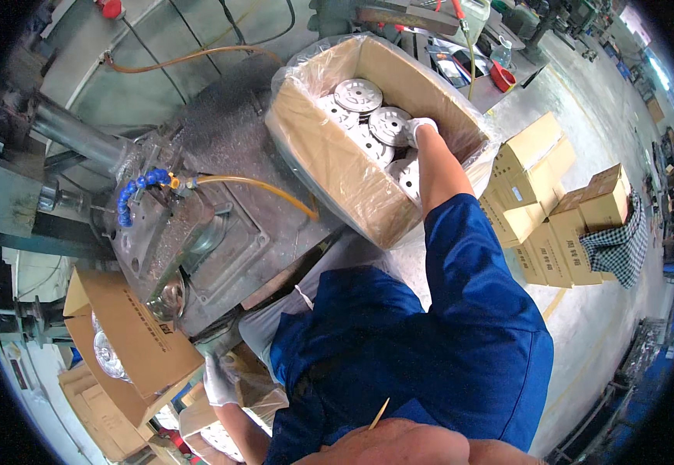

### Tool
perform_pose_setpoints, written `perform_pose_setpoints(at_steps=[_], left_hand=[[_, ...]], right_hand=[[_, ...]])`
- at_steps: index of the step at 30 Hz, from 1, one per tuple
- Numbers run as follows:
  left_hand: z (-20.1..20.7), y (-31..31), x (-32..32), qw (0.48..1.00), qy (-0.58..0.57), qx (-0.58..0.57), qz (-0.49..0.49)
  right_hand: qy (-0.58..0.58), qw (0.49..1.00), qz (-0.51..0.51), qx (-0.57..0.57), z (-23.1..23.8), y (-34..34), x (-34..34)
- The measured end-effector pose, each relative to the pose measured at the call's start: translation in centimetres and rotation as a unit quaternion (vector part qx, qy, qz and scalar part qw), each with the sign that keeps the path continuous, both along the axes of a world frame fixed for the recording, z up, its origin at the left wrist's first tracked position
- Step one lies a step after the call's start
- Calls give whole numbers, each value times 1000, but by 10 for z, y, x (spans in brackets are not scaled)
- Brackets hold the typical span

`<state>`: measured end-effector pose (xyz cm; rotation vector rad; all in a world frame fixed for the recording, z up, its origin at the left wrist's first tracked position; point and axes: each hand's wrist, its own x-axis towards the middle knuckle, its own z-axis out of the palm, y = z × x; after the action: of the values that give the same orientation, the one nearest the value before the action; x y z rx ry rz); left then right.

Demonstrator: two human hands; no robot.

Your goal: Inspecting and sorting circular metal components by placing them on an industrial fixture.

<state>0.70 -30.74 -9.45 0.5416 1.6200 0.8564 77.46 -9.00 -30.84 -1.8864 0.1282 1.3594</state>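
Note:
My right hand (421, 132), in a white glove, reaches into a large cardboard box lined with clear plastic (325, 167). Its fingers are closed at the edge of a round silver metal disc with holes (389, 125). Several similar discs lie around it, among them one disc (358, 95) on top toward the far end. Low on the left, my gloved left hand (219, 383) hangs beside a brown cardboard box (143, 341) and above a lower open box (197, 422). Its fingers look stretched out, with nothing visible in them.
A metal machine bed (236, 271) with a blue jointed coolant hose (142, 186) and an orange tube (263, 186) stands left of the lined box. Cardboard boxes (534, 167) stand on the floor at right, one bearing a checkered cloth (620, 244). A red cup (501, 77) sits on the far bench.

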Motion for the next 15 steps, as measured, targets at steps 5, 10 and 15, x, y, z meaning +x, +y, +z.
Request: perform_pose_setpoints(at_steps=[5,10,15], left_hand=[[-17,-20,-15,999,-43,14,24],[-14,-25,-28,998,22,62,-24],[-1,-33,-38,999,13,36,27]], right_hand=[[-288,929,225,-56,-9,-3,5],[-320,901,259,-140,28,-10,-12],[-323,924,182,-91,62,-20,-57]])
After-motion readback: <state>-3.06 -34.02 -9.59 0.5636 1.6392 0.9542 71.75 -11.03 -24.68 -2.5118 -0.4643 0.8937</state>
